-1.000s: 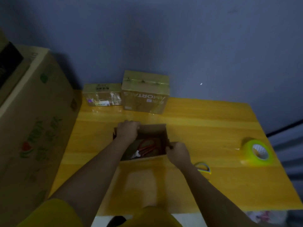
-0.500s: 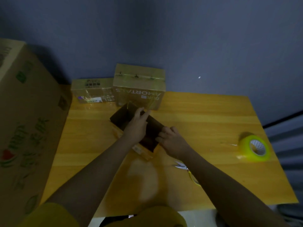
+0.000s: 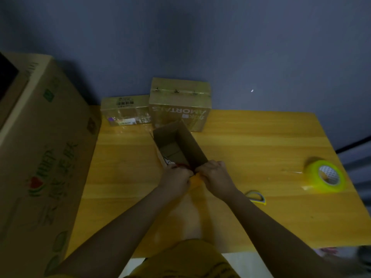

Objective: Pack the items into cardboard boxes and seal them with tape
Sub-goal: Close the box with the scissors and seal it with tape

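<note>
At mid-table, you're gripping the near end of the open cardboard box (image 3: 176, 145) with both hands: left hand (image 3: 176, 178) and right hand (image 3: 215, 175) each curled on its near edge. Red-handled pliers (image 3: 176, 165) are lying inside, against the near left wall. Packing step looks done; you're heading into closing. Next you're folding the flaps shut, then reaching right for the tape roll (image 3: 326, 176), well apart. Scissors (image 3: 256, 196) are sitting near your right wrist.

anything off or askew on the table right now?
The small open box sits skewed to the table edges, both hands at its near end. The AMORTALS box stands upside down, its print inverted.
</note>
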`<state>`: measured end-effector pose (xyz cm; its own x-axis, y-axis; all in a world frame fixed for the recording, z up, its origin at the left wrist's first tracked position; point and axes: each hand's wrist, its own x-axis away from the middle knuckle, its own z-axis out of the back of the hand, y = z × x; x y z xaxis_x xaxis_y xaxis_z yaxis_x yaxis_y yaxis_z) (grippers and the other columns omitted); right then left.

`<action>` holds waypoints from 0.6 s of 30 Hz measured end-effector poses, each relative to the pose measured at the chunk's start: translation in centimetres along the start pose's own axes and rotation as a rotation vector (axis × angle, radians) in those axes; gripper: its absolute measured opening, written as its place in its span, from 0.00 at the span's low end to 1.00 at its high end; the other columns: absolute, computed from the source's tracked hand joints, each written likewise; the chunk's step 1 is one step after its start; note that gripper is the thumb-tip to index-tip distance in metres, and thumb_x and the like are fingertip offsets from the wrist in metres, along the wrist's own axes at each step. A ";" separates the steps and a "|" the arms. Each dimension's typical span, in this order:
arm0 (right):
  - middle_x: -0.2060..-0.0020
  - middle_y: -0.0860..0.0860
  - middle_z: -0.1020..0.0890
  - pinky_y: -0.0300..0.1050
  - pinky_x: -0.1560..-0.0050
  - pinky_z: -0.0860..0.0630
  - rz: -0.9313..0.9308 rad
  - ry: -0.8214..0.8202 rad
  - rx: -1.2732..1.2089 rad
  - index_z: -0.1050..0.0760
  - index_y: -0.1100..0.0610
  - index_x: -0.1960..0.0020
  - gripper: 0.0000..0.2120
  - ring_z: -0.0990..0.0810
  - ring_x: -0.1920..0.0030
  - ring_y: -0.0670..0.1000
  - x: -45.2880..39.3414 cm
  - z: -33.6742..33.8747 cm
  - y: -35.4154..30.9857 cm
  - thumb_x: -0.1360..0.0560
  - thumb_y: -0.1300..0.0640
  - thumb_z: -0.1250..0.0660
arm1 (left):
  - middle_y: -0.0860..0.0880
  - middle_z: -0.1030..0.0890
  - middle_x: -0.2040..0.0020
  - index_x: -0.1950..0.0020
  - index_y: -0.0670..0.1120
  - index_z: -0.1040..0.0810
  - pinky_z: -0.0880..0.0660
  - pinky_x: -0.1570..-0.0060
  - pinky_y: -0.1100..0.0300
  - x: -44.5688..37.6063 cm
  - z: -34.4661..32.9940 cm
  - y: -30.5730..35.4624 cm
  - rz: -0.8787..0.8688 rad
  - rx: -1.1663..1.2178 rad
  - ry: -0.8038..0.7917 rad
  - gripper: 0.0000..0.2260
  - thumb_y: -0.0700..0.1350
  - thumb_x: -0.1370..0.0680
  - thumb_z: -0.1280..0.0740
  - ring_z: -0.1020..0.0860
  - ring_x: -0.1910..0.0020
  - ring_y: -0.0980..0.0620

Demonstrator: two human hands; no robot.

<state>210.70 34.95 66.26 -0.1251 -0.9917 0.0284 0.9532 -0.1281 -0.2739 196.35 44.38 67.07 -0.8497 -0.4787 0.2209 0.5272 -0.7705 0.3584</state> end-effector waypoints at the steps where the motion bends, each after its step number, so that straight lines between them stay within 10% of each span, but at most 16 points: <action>1: 0.47 0.48 0.19 0.45 0.47 0.42 -0.024 0.001 -0.031 0.24 0.51 0.38 0.14 0.27 0.42 0.51 -0.1 0.0 -0.1 0.23 0.58 0.36 | 0.53 0.20 0.54 0.52 0.52 0.22 0.41 0.37 0.55 0.0 -0.4 0.1 0.027 0.036 0.023 0.07 0.44 0.23 0.39 0.24 0.49 0.51; 13: 0.48 0.50 0.21 0.44 0.43 0.42 -0.053 -0.033 -0.104 0.28 0.51 0.36 0.16 0.26 0.43 0.52 -0.4 -0.5 0.1 0.23 0.56 0.34 | 0.56 0.27 0.70 0.62 0.53 0.24 0.45 0.45 0.59 -0.9 -1.5 -0.1 0.207 0.223 0.114 0.08 0.48 0.22 0.35 0.30 0.64 0.57; 18: 0.44 0.52 0.20 0.51 0.44 0.35 0.103 0.187 0.179 0.22 0.54 0.42 0.14 0.23 0.42 0.53 0.7 -1.0 -1.0 0.27 0.56 0.33 | 0.55 0.19 0.59 0.56 0.54 0.18 0.45 0.49 0.57 -1.3 -1.2 -1.4 0.270 0.217 0.050 0.08 0.51 0.21 0.36 0.24 0.53 0.55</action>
<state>209.35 34.42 65.56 -0.0577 -0.9832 -0.1734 0.9949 -0.0423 -0.0911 196.75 45.56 65.24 -0.6755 -0.6771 0.2918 0.7161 -0.5083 0.4783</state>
